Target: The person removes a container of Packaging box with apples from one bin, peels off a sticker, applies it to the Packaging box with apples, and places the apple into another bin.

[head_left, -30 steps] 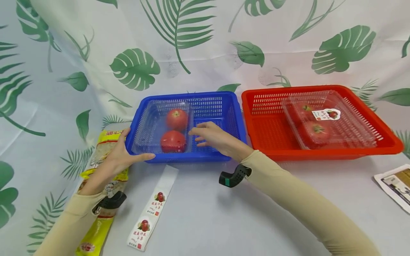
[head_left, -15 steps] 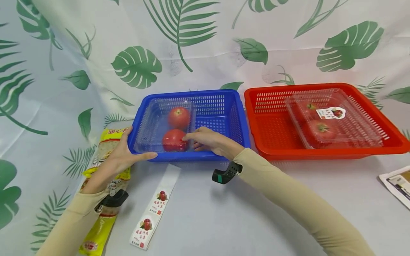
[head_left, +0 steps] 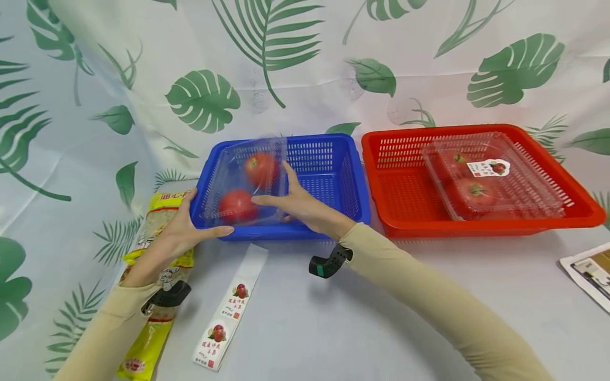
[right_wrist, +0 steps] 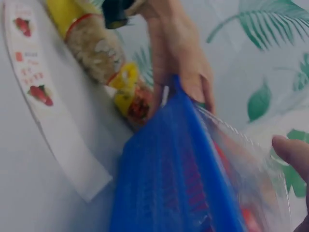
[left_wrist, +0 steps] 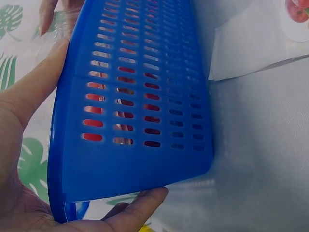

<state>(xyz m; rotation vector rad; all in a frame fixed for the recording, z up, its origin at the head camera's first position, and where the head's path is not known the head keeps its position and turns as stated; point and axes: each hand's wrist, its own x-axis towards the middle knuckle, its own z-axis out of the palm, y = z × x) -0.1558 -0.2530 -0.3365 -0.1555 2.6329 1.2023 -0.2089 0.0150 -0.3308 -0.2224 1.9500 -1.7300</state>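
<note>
My left hand (head_left: pixel 172 241) grips the left front corner of the blue plastic basket (head_left: pixel 286 231); in the left wrist view its fingers lie around the basket's end. A clear plastic box (head_left: pixel 229 172) holding two red tomatoes (head_left: pixel 238 206) sits in the basket's left half. My right hand (head_left: pixel 307 209) holds the box's right side, thumb over the lid, with other fingers partly hidden behind it. The box is tilted, its right side raised. In the right wrist view, my right thumb (right_wrist: pixel 292 152) shows beside the box's clear wall (right_wrist: pixel 265 183).
On the right stands a red basket (head_left: pixel 405 190) with another clear box (head_left: pixel 514 190) of tomatoes, bearing a white sticker (head_left: pixel 488 168). A sticker strip (head_left: pixel 231 307) lies in front of the blue basket. Yellow food packets (head_left: pixel 147 328) lie at left, a flat package (head_left: pixel 591 272) at far right.
My right hand has moved left onto the box and taken hold of it. The box's right side has lifted, and the tomatoes have shifted left. My left hand stays on the basket corner.
</note>
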